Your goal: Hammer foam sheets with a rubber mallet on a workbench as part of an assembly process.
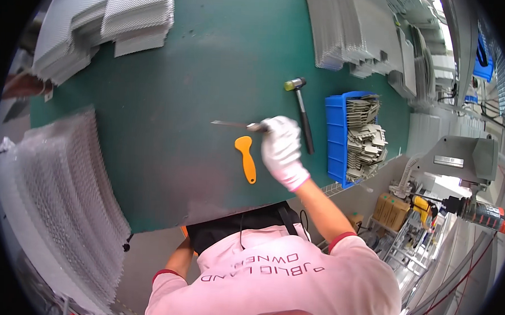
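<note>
My right hand (pixel 281 147), in a white glove, is closed around a thin-bladed hand tool (pixel 230 123) above the green tabletop (pixel 169 131). The slim metal blade points left; its grip is mostly hidden in the blurred fingers. Just below the blade, a yellow plastic scraper (pixel 247 160) lies flat on the table. To the right of the glove rests a mallet (pixel 304 112) with a black grip and a yellow-green and black head. Only my left forearm (pixel 180 260) shows, low beside my body; the left hand itself is hidden.
A blue bin (pixel 336 140) full of flat grey-beige parts stands at the table's right. Stacks of perforated metal sheets (pixel 137 17) lie at the far left, with more grey sheets (pixel 354 32) far right. Bubble-wrap-like sheets (pixel 64 200) are piled along the left edge. Another person's hand (pixel 27 86) is at far left.
</note>
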A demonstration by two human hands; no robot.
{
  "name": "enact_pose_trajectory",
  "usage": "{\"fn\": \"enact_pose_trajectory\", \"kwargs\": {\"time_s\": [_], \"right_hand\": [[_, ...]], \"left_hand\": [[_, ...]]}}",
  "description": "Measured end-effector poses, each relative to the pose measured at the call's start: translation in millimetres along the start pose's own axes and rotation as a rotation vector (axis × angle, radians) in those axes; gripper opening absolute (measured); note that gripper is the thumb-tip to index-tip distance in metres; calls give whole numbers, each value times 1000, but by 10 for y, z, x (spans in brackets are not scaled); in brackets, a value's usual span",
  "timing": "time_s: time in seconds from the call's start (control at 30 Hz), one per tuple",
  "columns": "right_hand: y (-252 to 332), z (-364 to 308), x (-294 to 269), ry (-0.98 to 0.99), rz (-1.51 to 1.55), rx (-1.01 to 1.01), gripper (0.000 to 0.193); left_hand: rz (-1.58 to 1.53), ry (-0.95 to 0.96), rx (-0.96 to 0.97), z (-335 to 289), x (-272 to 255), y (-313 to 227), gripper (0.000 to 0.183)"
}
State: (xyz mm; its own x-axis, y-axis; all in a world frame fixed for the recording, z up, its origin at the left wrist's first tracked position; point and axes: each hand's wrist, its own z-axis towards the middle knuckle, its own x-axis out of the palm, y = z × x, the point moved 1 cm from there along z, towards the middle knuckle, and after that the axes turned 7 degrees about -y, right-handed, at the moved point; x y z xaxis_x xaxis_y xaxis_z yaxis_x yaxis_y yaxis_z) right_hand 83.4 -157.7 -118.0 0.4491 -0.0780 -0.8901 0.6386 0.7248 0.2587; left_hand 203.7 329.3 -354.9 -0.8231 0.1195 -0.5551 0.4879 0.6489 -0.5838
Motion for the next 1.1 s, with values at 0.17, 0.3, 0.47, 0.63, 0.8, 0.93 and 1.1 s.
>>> {"fn": "enact_pose_trajectory", "kwargs": {"time_s": [0.17,0.3,0.47,0.63,0.8,0.93,1.1], "right_hand": [[-1491,594,-1106,-95,-178,143,26],[-2566,858,-1219,266,-339,200,32],[-2587,904,-969,394,-393,349,40],[-1383,66,-1450,130,-878,-51,44],[-1379,-510,-1035,101,-1150,28,55],[-1920,-584,-941,-29,-1071,-21,44],[-2288,-482,-1238,-34,-1077,-174,36]], "left_hand": [[-31,20,-62,106,-234,81,24],[-69,0,-94,207,-437,197,24],[-150,-51,-98,507,-596,428,25],[-267,-128,-82,687,-738,676,26],[-260,-194,16,711,-919,436,27],[-347,-312,166,459,-1115,-66,28],[-272,-258,125,-303,-1368,-524,40]]}}
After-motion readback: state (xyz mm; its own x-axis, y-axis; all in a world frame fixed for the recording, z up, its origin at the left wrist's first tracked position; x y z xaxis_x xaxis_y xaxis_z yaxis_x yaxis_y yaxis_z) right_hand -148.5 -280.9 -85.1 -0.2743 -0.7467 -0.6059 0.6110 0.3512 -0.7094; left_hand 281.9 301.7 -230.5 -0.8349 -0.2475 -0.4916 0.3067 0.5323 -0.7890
